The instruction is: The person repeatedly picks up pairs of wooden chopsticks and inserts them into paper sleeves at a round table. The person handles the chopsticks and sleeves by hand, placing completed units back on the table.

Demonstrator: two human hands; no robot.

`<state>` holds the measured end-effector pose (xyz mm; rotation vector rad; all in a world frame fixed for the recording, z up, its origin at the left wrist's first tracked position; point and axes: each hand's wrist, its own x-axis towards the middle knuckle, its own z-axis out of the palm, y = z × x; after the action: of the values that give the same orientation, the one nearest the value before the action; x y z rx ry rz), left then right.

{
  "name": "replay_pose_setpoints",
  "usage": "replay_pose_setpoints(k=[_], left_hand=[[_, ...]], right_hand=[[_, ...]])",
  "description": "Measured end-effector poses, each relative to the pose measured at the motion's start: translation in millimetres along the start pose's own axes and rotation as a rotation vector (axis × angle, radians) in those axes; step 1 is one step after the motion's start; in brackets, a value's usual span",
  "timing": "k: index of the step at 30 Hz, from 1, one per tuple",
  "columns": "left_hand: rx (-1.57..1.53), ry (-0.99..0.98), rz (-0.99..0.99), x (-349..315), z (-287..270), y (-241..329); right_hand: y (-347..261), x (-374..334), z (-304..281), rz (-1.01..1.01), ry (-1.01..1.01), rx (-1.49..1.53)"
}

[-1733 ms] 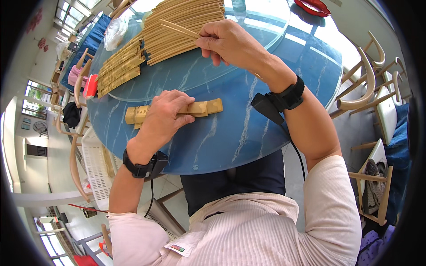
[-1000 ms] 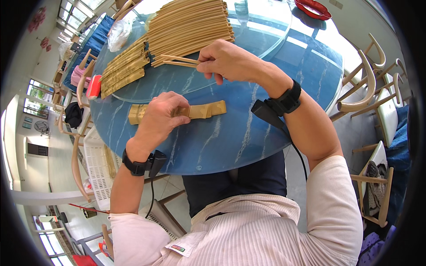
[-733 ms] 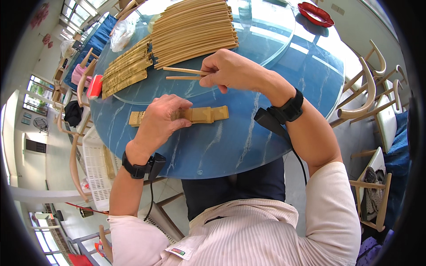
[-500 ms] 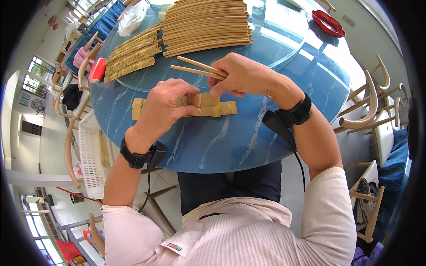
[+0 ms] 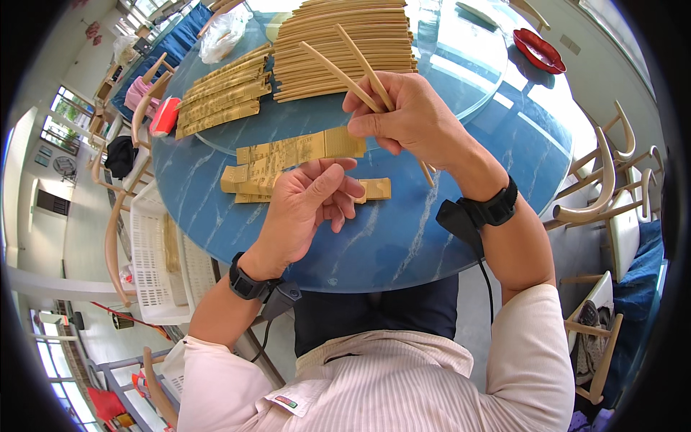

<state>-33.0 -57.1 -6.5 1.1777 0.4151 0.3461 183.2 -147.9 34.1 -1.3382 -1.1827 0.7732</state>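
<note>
Sleeve lifted, chopsticks brought in over the blue table (image 5: 403, 237)

The left hand (image 5: 306, 205) now pinches one paper sleeve (image 5: 299, 150) up off the small stack (image 5: 248, 183); the right hand (image 5: 410, 119), clamped on two chopsticks (image 5: 345, 68), has drawn back from the far pile (image 5: 345, 43), seemingly ready for sleeving.

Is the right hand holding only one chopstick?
No, the right hand grips two chopsticks, their tips spread apart above the sleeve.
</note>
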Motion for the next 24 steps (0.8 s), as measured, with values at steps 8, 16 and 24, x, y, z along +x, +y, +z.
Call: replay_pose_setpoints(k=[8,16,24], left_hand=[[-0.073,0.291,0.332,3.8,-0.9,-7.7],[-0.017,0.388,0.407,-11.2,-0.6,-17.2],[-0.094,0.401,0.264,-28.7,-5.6,-35.9]], right_hand=[[-2.1,-2.0,2.5,0.059,-0.099,-0.02],[-4.7,-6.6,18.5,0.086,-0.182,-0.139],[14.7,-3.2,24.9,0.049,-0.264,-0.353]])
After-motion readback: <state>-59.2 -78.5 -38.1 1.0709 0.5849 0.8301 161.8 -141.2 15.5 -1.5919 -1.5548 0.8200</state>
